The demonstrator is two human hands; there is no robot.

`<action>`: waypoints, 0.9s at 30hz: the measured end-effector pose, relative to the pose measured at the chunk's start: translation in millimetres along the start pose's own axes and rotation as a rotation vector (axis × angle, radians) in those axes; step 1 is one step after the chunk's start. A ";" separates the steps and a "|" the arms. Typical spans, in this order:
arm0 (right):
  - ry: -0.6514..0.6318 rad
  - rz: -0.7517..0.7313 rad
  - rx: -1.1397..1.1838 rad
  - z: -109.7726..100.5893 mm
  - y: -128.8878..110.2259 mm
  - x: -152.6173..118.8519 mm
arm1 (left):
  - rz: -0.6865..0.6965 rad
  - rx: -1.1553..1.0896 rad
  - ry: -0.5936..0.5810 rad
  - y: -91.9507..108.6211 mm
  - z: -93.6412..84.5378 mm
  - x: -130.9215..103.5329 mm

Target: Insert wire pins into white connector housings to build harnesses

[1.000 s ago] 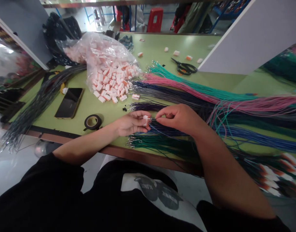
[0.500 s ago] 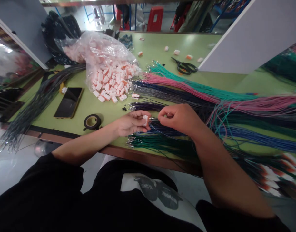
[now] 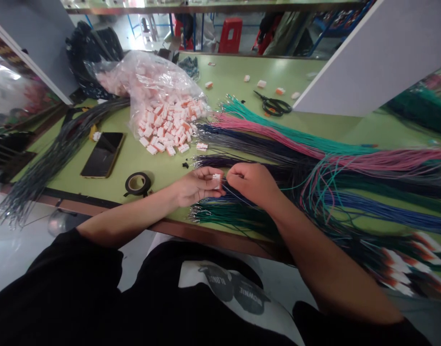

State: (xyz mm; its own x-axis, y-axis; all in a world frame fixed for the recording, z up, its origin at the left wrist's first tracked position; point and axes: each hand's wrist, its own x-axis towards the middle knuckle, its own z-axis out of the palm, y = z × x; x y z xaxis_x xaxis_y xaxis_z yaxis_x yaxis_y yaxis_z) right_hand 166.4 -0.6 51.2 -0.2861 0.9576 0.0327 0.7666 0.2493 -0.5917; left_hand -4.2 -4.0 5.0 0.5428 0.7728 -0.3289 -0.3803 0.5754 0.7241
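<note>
On the flat green tabletop [image 3: 166, 171], observed left hand [image 3: 193, 186] pinching a small white-and-orange plastic connector [image 3: 216, 181] over dark coated-wire bundles [image 3: 220, 160], and right hand [image 3: 254, 182], fingers curled together, any hold indeterminable, brought nearer the connector than half a second earlier, suggesting close two-handed work.

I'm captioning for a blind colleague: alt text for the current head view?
A left hand pinches a small white-and-orange plastic connector, the curled right hand beside it, over multicoloured wire bundles on a green table. Similar connectors spill from a clear plastic bag.
</note>
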 end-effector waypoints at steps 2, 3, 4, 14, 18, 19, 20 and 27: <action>0.000 0.006 0.025 2.2 -0.9 -0.2 | 0.011 -0.002 0.013 -0.4 1.1 -0.7; 0.002 0.008 0.036 3.2 -1.2 -0.3 | 0.017 -0.004 0.018 -0.6 1.5 -0.9; 0.006 0.005 0.048 4.0 -1.5 -0.4 | 0.021 -0.004 0.023 -0.9 1.8 -1.1; 0.012 -0.027 0.157 3.3 3.2 1.5 | 0.041 -0.036 0.008 -1.9 1.4 0.8; -0.019 -0.066 0.160 0.7 7.1 2.4 | 0.028 -0.033 0.017 -1.7 3.2 0.2; -0.020 -0.071 0.152 0.7 7.4 2.7 | 0.027 -0.031 0.024 -1.9 3.6 0.1; -0.018 -0.071 0.143 1.2 7.2 2.9 | 0.027 -0.030 0.033 -2.1 3.9 0.1; -0.032 -0.039 0.064 10.9 2.0 0.4 | 0.057 -0.014 0.058 -4.5 2.3 0.6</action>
State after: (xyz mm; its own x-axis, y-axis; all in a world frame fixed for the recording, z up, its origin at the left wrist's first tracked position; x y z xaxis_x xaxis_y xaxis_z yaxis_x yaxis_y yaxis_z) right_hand 161.5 -1.3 41.3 -0.3341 0.9420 0.0317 0.7163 0.2756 -0.6410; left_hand -0.5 -6.7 2.9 0.4757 0.8185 -0.3222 -0.4203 0.5333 0.7341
